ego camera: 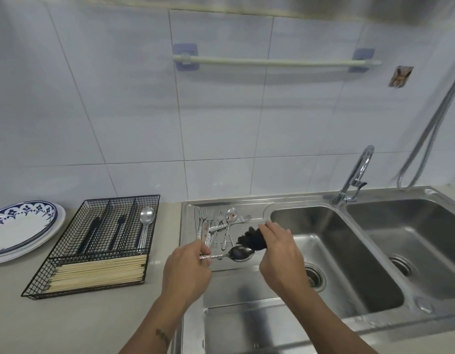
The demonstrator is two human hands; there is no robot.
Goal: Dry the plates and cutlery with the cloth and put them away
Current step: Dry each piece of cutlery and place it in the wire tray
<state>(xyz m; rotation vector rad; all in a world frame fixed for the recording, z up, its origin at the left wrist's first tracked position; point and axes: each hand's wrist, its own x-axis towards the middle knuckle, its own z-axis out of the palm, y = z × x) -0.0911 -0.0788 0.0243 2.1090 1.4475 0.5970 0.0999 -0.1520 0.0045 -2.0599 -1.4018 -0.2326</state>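
Observation:
My left hand (186, 270) pinches the handle of a steel spoon (240, 253), whose bowl points right over the steel draining board (188, 226). My right hand (281, 254) grips a dark cloth (250, 240) just above the spoon's bowl. Several forks and spoons (216, 226) lie on the draining board behind my hands. A black wire cutlery tray (68, 256) stands on the counter to the left, holding dark-handled cutlery, a steel spoon (146, 218) and a bundle of wooden chopsticks (98, 273). Stacked plates (22, 229), the top one white with a blue pattern, sit at the far left.
A double steel sink lies to the right, with a near basin (349, 251) and a far basin (413, 238). A chrome tap (356, 175) rises behind them, and a hose hangs at the right edge. A towel rail (272, 62) is fixed on the tiled wall.

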